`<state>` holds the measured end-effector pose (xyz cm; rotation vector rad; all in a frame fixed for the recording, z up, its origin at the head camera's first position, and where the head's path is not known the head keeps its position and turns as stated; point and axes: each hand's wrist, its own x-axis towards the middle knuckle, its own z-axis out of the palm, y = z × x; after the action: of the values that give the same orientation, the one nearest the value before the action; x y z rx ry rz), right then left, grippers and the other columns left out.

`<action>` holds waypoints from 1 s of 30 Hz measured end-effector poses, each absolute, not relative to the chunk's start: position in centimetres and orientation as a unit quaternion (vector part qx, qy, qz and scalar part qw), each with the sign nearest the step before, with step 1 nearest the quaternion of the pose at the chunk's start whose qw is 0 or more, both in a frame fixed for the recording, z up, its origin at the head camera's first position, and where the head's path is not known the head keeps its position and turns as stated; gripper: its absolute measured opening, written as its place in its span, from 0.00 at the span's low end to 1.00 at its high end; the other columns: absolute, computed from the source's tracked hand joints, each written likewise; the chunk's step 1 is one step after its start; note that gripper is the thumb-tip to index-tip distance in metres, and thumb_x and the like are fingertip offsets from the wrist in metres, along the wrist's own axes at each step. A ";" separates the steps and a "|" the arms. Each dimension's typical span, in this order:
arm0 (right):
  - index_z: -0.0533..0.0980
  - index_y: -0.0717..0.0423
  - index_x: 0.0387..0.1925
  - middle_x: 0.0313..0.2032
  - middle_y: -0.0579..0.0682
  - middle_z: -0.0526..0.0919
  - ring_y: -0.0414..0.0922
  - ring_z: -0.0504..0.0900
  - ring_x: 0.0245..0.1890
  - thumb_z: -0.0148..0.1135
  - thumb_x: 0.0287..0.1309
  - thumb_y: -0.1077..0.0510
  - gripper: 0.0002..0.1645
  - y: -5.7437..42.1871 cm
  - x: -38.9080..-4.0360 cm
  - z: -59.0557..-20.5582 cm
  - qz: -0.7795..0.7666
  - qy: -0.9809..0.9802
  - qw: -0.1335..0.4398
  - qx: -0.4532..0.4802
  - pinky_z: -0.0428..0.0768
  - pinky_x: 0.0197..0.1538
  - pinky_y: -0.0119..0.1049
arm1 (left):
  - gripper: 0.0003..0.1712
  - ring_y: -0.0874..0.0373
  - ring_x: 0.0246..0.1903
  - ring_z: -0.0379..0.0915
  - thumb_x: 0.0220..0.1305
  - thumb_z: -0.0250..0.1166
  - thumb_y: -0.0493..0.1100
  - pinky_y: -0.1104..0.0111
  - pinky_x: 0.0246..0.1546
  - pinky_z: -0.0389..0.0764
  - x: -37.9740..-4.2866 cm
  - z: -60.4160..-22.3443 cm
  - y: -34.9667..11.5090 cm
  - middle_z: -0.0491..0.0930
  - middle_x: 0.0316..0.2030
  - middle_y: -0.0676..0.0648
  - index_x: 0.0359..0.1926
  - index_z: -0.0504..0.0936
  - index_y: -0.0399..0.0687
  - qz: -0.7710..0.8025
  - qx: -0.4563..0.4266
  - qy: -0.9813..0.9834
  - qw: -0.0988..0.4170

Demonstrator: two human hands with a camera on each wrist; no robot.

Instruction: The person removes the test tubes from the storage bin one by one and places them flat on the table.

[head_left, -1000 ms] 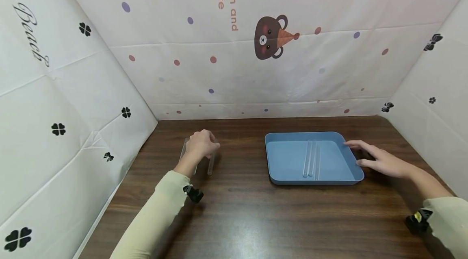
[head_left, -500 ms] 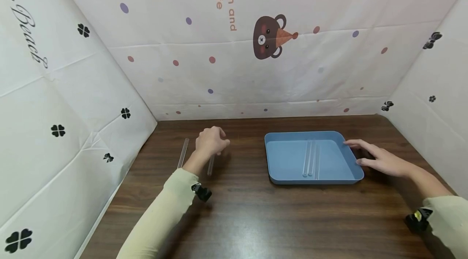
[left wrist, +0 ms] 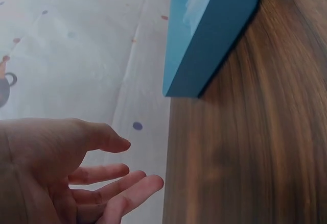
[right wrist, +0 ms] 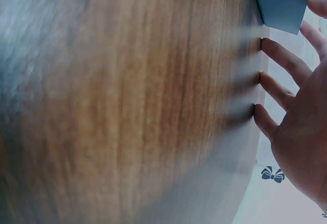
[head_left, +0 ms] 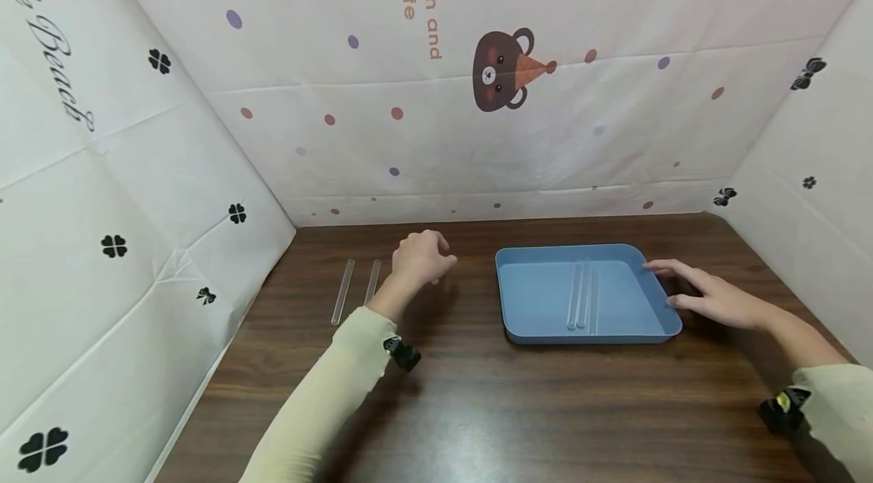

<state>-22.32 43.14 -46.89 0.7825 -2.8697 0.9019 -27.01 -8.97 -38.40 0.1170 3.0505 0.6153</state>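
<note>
My left hand is in the air above the table, left of the blue tray. In the left wrist view its thumb stands apart from loosely bent fingers, with nothing between them. Left of it, a thin clear tube lies on the table beside a second clear tube, partly covered by the forearm. Three similar clear tubes lie side by side in the tray. My right hand touches the tray's right rim with index finger and thumb extended; its other fingertips rest on the table.
The dark wooden table ends at a printed white back sheet. More white sheets stand at the left and right. A black wrist camera is strapped on the left sleeve, another on the right.
My left hand has moved right from over the loose tubes, uncovering the two left ones. The forearm now covers where another tube lay. The right hand and tray stay put.
</note>
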 end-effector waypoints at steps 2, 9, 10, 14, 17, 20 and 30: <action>0.72 0.52 0.79 0.66 0.16 0.73 0.14 0.72 0.62 0.70 0.72 0.65 0.37 43.2 -22.3 -46.9 0.289 -0.923 0.020 0.253 0.79 0.54 0.27 | 0.20 0.57 0.28 0.91 0.76 0.73 0.54 0.50 0.52 0.90 -27.1 -38.3 -8.4 0.94 0.29 0.51 0.61 0.90 0.52 0.197 0.043 0.979 0.013; 0.72 0.54 0.79 0.67 0.14 0.71 0.13 0.72 0.62 0.70 0.72 0.65 0.37 43.1 -22.2 -46.8 0.292 -0.921 0.020 0.256 0.80 0.53 0.28 | 0.20 0.46 0.53 0.91 0.76 0.73 0.56 0.49 0.52 0.89 -27.1 -37.9 -6.2 0.93 0.59 0.47 0.60 0.91 0.54 0.191 0.066 0.979 0.004; 0.72 0.54 0.79 0.67 0.13 0.71 0.13 0.71 0.62 0.70 0.72 0.65 0.37 43.1 -22.2 -46.8 0.293 -0.921 0.019 0.256 0.80 0.53 0.28 | 0.20 0.45 0.54 0.91 0.76 0.73 0.57 0.49 0.52 0.90 -27.0 -37.8 -5.8 0.93 0.60 0.47 0.61 0.91 0.54 0.191 0.069 0.979 0.004; 0.71 0.54 0.79 0.67 0.12 0.70 0.12 0.70 0.62 0.69 0.72 0.65 0.38 43.0 -22.2 -46.9 0.295 -0.920 0.020 0.257 0.80 0.53 0.27 | 0.21 0.47 0.54 0.90 0.76 0.73 0.58 0.53 0.51 0.89 -26.9 -37.5 -4.4 0.93 0.60 0.49 0.62 0.91 0.55 0.183 0.080 0.980 0.003; 0.71 0.55 0.79 0.67 0.12 0.70 0.12 0.70 0.62 0.69 0.72 0.66 0.38 43.0 -22.2 -46.9 0.296 -0.920 0.021 0.257 0.80 0.53 0.27 | 0.21 0.49 0.53 0.90 0.76 0.72 0.58 0.55 0.49 0.88 -26.7 -37.4 -3.3 0.93 0.60 0.50 0.62 0.91 0.56 0.179 0.090 0.980 0.000; 0.71 0.54 0.79 0.67 0.12 0.70 0.12 0.70 0.62 0.70 0.72 0.65 0.37 43.0 -22.2 -46.8 0.295 -0.921 0.021 0.256 0.80 0.53 0.27 | 0.21 0.50 0.52 0.90 0.77 0.72 0.58 0.57 0.47 0.88 -26.6 -37.3 -2.3 0.93 0.61 0.50 0.63 0.91 0.57 0.181 0.101 0.978 -0.001; 0.71 0.55 0.79 0.67 0.12 0.69 0.13 0.71 0.62 0.69 0.72 0.65 0.37 43.1 -22.2 -46.8 0.291 -0.922 0.020 0.254 0.81 0.53 0.28 | 0.22 0.54 0.51 0.89 0.78 0.71 0.59 0.62 0.42 0.87 -26.5 -37.2 0.7 0.92 0.63 0.54 0.66 0.91 0.61 0.173 0.135 0.976 0.004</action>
<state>-22.19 43.07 -46.83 0.7890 -2.8597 0.9035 -26.51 0.67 -37.17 0.4215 3.0566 0.5421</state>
